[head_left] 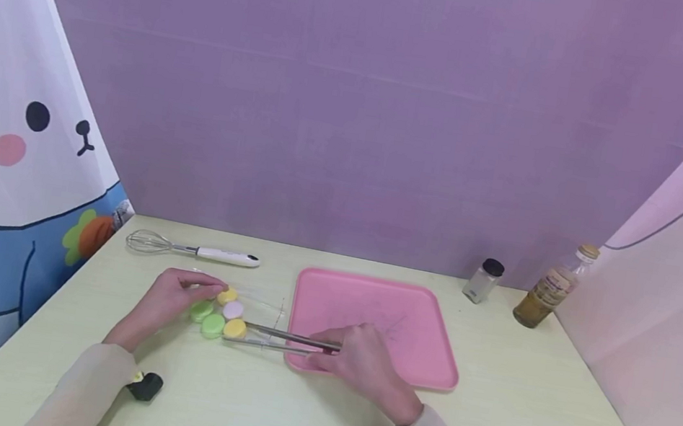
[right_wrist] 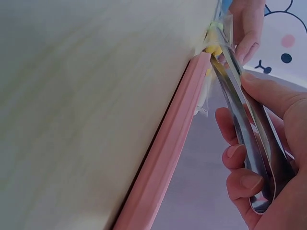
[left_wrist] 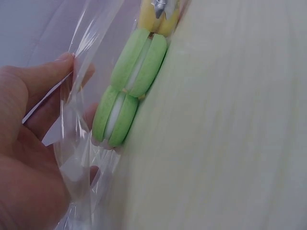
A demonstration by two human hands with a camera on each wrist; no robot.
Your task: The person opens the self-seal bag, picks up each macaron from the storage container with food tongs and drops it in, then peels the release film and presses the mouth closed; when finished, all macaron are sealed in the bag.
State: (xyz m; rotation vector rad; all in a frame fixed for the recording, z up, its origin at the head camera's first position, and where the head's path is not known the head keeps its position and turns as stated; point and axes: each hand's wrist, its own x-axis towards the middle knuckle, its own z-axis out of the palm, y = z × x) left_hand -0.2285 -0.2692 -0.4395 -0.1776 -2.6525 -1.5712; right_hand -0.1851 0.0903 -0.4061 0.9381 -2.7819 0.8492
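Observation:
My left hand (head_left: 172, 295) pinches the edge of a clear plastic bag (left_wrist: 74, 163) between thumb and fingers. Inside or on the bag sit several macarons: two green macarons (head_left: 212, 326), a lilac macaron (head_left: 233, 310), and two yellow ones. My right hand (head_left: 363, 361) grips metal tongs (right_wrist: 254, 139) over the pink tray, its fingers wrapped round the arms. The tongs' tips reach left to the front yellow macaron (head_left: 235, 330), one arm on either side of it. In the left wrist view a tong tip (left_wrist: 160, 8) overlaps the yellow macaron.
A pink tray (head_left: 427, 349) lies under my right hand, right of the bag. Behind the macarons is a whisk (head_left: 224, 256) with a white handle. At the back right stand a black-capped jar (head_left: 482, 282) and a corked bottle (head_left: 546, 296) of brown liquid.

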